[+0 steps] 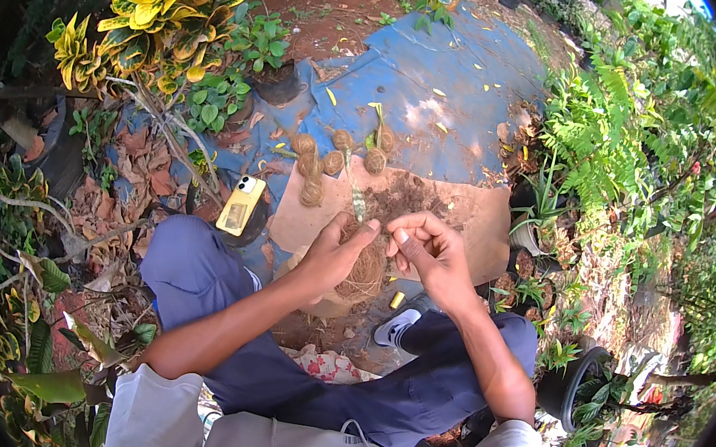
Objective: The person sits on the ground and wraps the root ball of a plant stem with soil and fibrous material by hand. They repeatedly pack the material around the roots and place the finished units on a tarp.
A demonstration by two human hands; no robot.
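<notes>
My left hand (333,256) is closed against the upper left side of a brown coir ball (361,278), its thumb by the base of a long striped leaf (355,186) that rises from the ball's top. Just right of that leaf, my right hand (432,253) is raised in a pinch, thumb against forefinger. Whatever lies between those fingertips is too fine to make out. Thin strands cross the ball's surface. A small gold thread spool (397,300) lies on the ground below my right hand, beside my shoe.
Several wrapped coir balls (312,191) lie at the far edge of a brown cardboard sheet (480,228), which bears loose dark soil (409,196). Beyond spreads a blue tarp (479,70). A yellow phone (240,205) rests by my left knee. Potted plants (573,377) stand at right.
</notes>
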